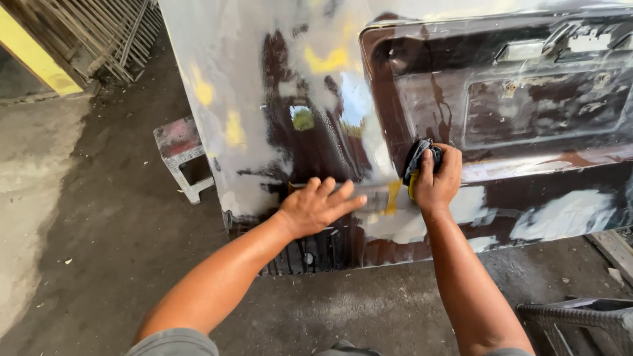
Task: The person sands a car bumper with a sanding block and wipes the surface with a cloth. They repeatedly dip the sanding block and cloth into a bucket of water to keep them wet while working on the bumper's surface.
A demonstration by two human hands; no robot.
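A dark brown car body panel (527,99), patched with grey and yellow filler, stands upright before me. My right hand (438,177) grips a folded dark sanding pad with a yellow edge (417,160) and presses it against the panel beside a recessed plate area. My left hand (316,206) lies flat on the lower part of the panel, fingers spread and pointing right, holding nothing. The surface between my hands looks wet and shiny.
A small paint-stained stool (179,155) stands left of the panel on the dusty concrete floor (99,250). Metal bars (99,33) and a yellow beam (33,53) lie at top left. A dark woven chair edge (580,316) is at bottom right.
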